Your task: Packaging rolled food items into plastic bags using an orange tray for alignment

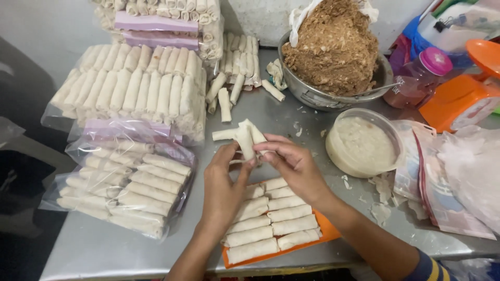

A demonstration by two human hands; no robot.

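Head view looks down on a steel tabletop pretty much covered in spring rolls. Biggest thing is the pile of bagged rolls stacked on the left, more bags lying in front of it. Top right sits a metal bowl heaped with brown filling, and just right of the hands a clear plastic tub of pale paste. Near the front edge an orange tray carries two neat columns of finished rolls. Both hands meet above that tray: left hand and right hand each have their grip pinched on one half-wrapped roll, held up off the tabletop. A few loose rolls lie behind it.
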